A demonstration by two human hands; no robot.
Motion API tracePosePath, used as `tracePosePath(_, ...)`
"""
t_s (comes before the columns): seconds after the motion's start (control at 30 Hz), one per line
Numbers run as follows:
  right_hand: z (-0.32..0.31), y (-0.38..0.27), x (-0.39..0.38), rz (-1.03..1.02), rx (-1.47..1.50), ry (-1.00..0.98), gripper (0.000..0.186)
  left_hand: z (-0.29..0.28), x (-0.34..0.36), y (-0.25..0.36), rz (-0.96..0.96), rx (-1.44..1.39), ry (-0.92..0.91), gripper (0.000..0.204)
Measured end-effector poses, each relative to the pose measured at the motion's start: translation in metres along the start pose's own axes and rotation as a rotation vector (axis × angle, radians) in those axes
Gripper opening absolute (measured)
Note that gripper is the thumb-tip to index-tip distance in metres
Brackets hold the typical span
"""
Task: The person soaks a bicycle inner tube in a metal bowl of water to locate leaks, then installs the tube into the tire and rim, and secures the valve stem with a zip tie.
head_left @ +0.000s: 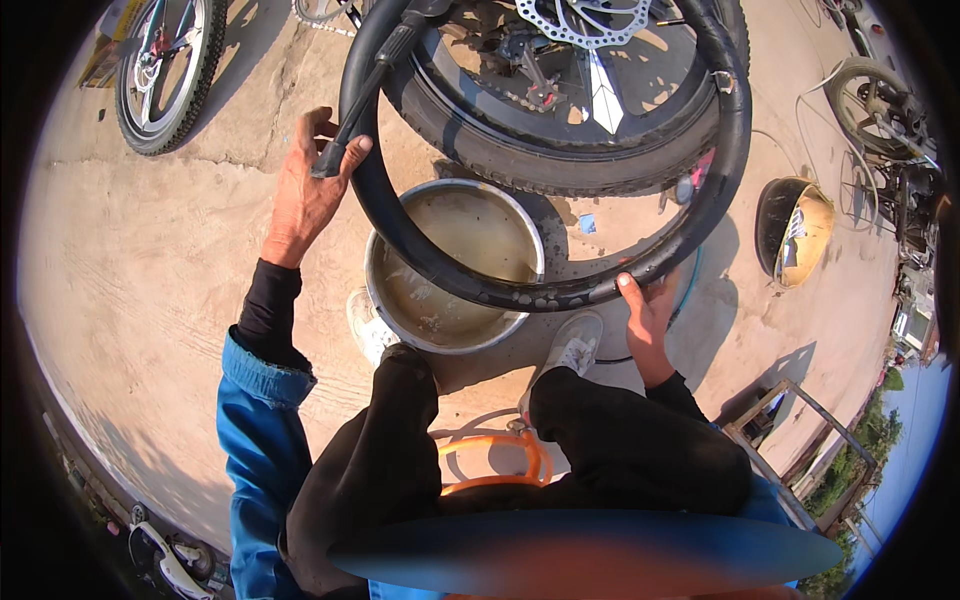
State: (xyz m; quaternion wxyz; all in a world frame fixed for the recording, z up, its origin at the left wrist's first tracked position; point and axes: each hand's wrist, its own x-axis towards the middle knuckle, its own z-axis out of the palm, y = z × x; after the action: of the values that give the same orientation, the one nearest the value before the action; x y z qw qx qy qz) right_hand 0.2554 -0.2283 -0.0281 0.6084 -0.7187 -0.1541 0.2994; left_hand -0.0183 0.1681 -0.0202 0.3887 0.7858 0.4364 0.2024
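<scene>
A round, inflated black inner tube (447,272) is held up in front of me, with pale scuffed spots along its lower edge and a small metal fitting on its right side. My right hand (650,310) grips its lower right part, thumb on top. At its left side, my left hand (310,185) has thumb and fingers closed round the end of a long black rod-shaped piece (365,105), ribbed farther up, which crosses the tube; its exact kind is unclear. Below the tube stands a round metal basin (372,290) of murky water, partly covered by it.
A large bicycle wheel (560,170) with a disc rotor (585,20) lies beyond the basin. Another wheel (165,80) stands far left. A cut-open black and yellow container (805,235) sits right. An orange frame (490,465) is between my legs; a metal frame (800,440) stands lower right.
</scene>
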Motion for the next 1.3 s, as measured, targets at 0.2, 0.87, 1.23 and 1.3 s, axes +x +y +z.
tracePosePath(0.2,-0.016,-0.052,0.034,-0.226,-0.171,0.135,0.084,0.023,0.078,0.023,0.096,0.183,0.007,0.068)
tracePosePath(0.87,0.012,-0.043,0.043,-0.012,-0.282,-0.087,0.055,0.021,-0.147,-0.02,-0.364,-0.016,-0.074,0.064)
tracePosePath(1.23,0.053,0.026,0.021,0.259,-0.313,-0.426,0.03,0.03,-0.129,-0.035,-0.251,0.048,-0.193,0.06)
tracePosePath(1.3,0.06,0.033,0.02,0.293,-0.356,-0.457,0.03,0.03,-0.128,-0.036,-0.252,0.066,-0.216,0.059)
